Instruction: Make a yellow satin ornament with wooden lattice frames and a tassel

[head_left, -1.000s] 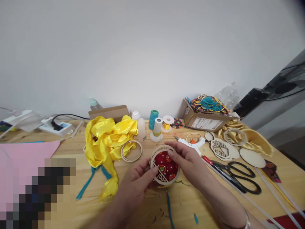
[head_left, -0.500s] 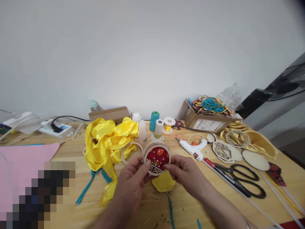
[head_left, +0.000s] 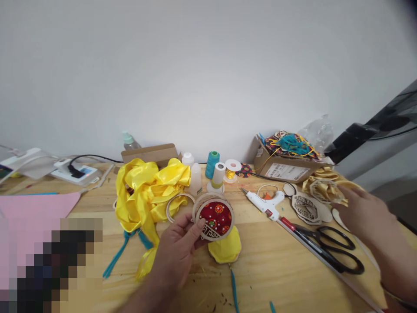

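My left hand (head_left: 177, 250) holds a round wooden-framed ornament (head_left: 215, 218) with red patterned fabric and a fretwork edge, raised just above the table. A yellow fabric piece (head_left: 226, 248) lies under it with a teal cord (head_left: 233, 289) trailing toward me. My right hand (head_left: 365, 213) is far to the right, fingers spread over the wooden fretwork discs (head_left: 306, 208) and plain wooden oval, beside black scissors (head_left: 335, 250). It holds nothing.
Yellow satin ribbon (head_left: 148, 191) and a wooden hoop (head_left: 177, 204) lie left of the ornament. Thread spools (head_left: 216, 169), a white glue gun (head_left: 263, 202), a cardboard box (head_left: 286, 167) of scraps, gold fabric (head_left: 325, 176), pink paper (head_left: 32, 213) and a power strip (head_left: 76, 174) surround the wooden table (head_left: 286, 278).
My right hand has let go of the ornament and swung right to the wooden discs. The left hand alone keeps the ornament, shifted slightly left and up.
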{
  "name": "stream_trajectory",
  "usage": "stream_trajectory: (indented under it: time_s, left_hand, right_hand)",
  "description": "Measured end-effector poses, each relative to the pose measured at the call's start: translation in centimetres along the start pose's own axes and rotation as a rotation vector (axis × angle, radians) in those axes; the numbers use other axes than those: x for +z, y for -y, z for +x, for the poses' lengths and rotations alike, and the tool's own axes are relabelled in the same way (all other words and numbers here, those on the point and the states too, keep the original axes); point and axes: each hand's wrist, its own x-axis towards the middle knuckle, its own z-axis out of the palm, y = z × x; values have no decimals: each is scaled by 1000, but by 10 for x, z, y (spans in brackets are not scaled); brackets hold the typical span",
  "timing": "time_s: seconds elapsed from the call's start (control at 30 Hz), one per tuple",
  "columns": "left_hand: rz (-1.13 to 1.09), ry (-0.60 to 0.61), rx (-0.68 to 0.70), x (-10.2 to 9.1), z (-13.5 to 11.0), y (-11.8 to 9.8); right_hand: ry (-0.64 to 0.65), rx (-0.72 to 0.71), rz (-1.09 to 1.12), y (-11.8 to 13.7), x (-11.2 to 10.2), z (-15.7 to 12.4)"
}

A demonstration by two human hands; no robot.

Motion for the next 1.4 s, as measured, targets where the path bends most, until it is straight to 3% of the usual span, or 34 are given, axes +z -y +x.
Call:
stream_trajectory:
  time_s: [0.03,0.1,0.2,0.27,0.37,0.57,0.73,0.87,1.03,1.17,1.4]
  left_hand:
    - [6,-5,-7,0,0,0]
    - [19,-11,-21,0,-1,1]
    - [41,-8,-40,0,-2,1]
    - [57,-3,-44,0,-2,2]
    - [63,19,-58,2,-3,2]
    - [-15,26,-80,2,-4,2]
    - [20,-67,-67,0,-2,2]
    - [40,-78,-79,1,-2,1]
    - [109,-9,-112,-2,-4,4]
    - [149,97,-110,-3,-5,6]
    - [238,204,-90,0,-9,6]
  right_hand:
    - [-24,31,-35,6,1,-4]
    - [-28,-29,118,38,2,-18]
    - [223,-94,529,111,4,-47]
    - [390,-133,684,152,10,-64]
    - [501,-157,790,184,25,-79]
    - [510,-113,917,181,42,-81]
    - [327,122,1027,157,30,-62]
    - [340,262,1173,143,17,-48]
    - [560,119,1126,165,20,-65]
    - [534,-103,934,183,28,-78]
    - [595,-196,795,178,25,-81]
